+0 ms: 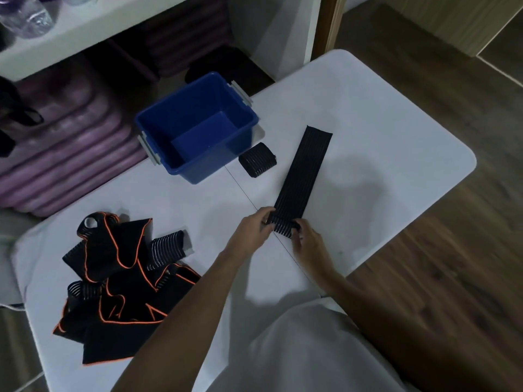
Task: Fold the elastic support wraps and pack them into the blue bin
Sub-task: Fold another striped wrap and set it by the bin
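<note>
Fingers (267, 219) of the left hand (254, 229) and right hand (307, 240) pinch the near end of the strap (304, 176), stretched flat on the surface (382, 123) beside the empty blue bin (195, 128). Uneven rolling could skew it; springy elastic may unroll.

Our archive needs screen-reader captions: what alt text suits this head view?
Both hands, left hand and right hand, grip the near end of a black elastic strap lying flat on a white table. An empty blue bin, a folded wrap and an unfolded pile lie nearby.
</note>
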